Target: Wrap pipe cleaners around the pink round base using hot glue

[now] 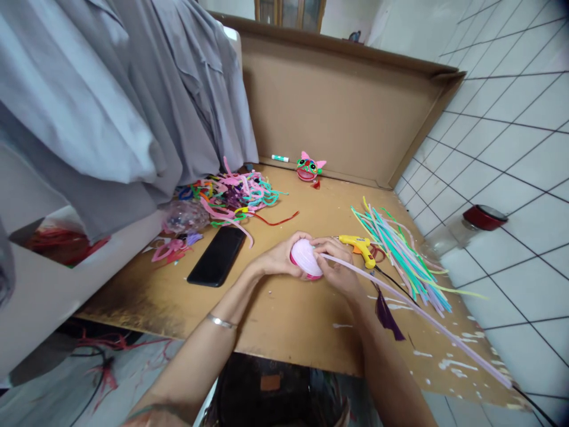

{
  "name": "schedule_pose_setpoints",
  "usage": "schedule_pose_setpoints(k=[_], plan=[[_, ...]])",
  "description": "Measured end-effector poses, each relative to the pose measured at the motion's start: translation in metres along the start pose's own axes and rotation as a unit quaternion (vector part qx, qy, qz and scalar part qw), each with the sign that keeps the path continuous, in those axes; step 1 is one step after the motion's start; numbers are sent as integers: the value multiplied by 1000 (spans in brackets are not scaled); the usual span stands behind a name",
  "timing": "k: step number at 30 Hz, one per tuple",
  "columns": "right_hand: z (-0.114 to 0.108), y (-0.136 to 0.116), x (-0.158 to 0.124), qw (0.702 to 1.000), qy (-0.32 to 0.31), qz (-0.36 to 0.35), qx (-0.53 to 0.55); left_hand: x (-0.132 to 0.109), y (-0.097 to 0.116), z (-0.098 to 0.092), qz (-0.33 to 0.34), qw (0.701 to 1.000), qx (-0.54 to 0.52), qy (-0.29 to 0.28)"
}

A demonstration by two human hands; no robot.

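A ball faced in lilac with a deep-pink edge (303, 256) sits just above the bench (284, 320), where we find it cupped in the left hand (284, 255), the fingers curled around its left side, parted only by its width. From its right side runs a long lilac stem (462, 345), its axis slanting down and rightward across the bench toward the near right corner. The right hand (338, 268) is the nearer to that stem; we see its fingers nearly closed, pinching the stem at the ball, though we cannot tell how firmly.

Just beyond the right hand lies a yellow glue gun (363, 245), with a purple tassel (387, 314) nearer us. Farther right, we note a bundle of pastel stems (409, 261) and a red-lidded jar (457, 232) by the tiled wall (524, 148). To the left rest a black phone (217, 256) and a tangled heap of colored stems (242, 193). At the back, a bright pink-eared figure (307, 168) stands before a cardboard panel (333, 107).
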State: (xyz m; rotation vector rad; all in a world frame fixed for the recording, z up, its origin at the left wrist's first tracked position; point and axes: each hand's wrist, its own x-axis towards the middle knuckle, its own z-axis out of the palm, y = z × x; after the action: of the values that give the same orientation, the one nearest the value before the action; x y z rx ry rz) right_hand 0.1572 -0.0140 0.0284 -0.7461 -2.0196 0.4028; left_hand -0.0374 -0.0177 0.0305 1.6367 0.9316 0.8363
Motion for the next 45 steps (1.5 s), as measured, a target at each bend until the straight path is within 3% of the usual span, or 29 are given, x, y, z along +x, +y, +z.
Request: schedule_pose_setpoints(k=[25, 45], plan=[[-3, -8, 1, 999, -19, -8, -29, 1, 0, -1, -3, 1000, 6, 1], [-3, 0, 1, 999, -44, -23, -17, 2, -2, 1, -2, 1000, 20, -2]])
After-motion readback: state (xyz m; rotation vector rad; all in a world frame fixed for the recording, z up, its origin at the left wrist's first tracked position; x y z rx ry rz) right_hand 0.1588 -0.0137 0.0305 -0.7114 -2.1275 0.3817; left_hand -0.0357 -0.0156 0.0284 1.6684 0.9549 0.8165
